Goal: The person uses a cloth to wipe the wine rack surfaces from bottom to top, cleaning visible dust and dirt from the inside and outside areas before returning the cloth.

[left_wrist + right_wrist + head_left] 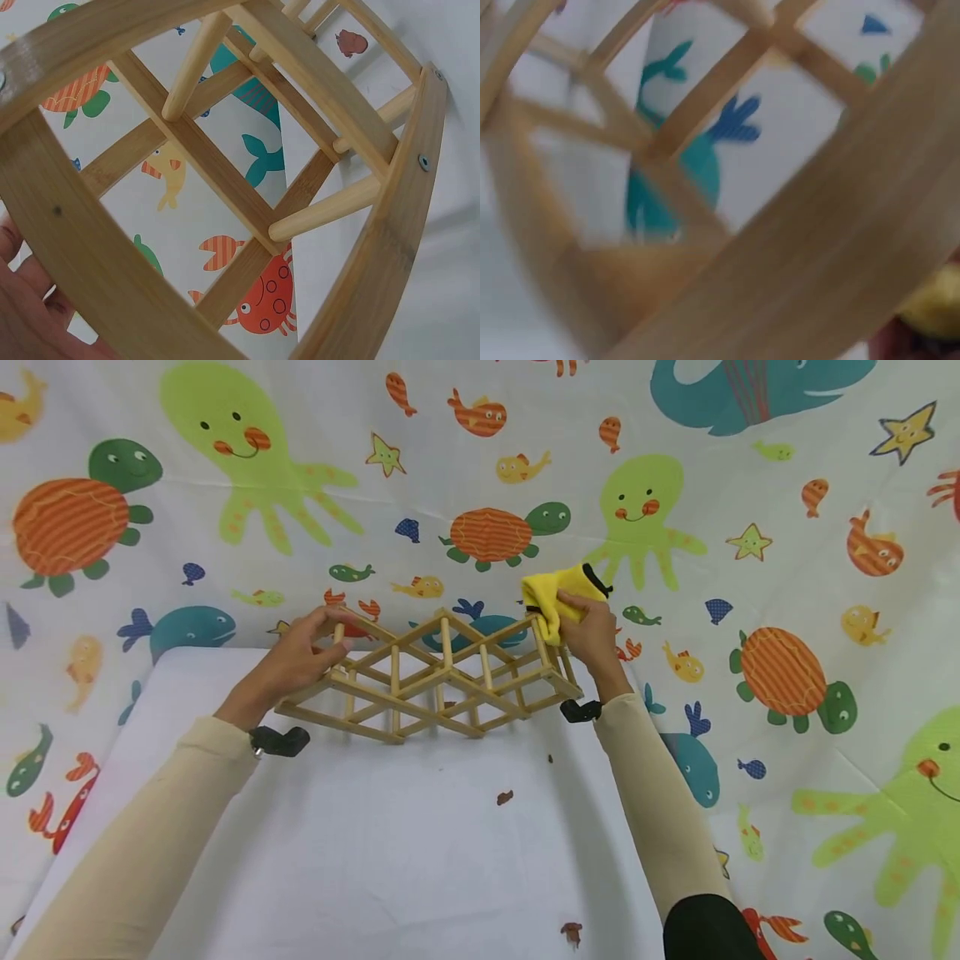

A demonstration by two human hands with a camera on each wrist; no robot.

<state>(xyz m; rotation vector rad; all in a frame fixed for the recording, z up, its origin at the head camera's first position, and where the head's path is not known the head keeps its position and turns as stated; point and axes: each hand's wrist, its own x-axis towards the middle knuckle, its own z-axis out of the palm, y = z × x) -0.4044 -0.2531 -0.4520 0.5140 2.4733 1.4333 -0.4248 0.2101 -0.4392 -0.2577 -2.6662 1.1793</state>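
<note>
A folding lattice rack of light wood (pixel 447 676), with round dowels between crossed slats, is held spread open above the white surface in the head view. My left hand (pixel 294 658) grips its left end, thumb on the near side. In the left wrist view, that hand's fingers (pixel 34 304) show behind a broad slat (pixel 82 232). At the right end, my right hand (pixel 594 633) pinches a yellow cloth with black edging (pixel 555 592) against the top corner. The right wrist view is blurred; a slat (pixel 817 202) crosses it, with part of the yellow cloth (pixel 934 304) low at the right.
Below the rack is a white-covered table (pixel 405 860). Brown scraps lie on it, one near the middle (pixel 505 797) and another toward the front (pixel 572 932). A sheet printed with sea animals (pixel 450 460) hangs behind the table and along its sides.
</note>
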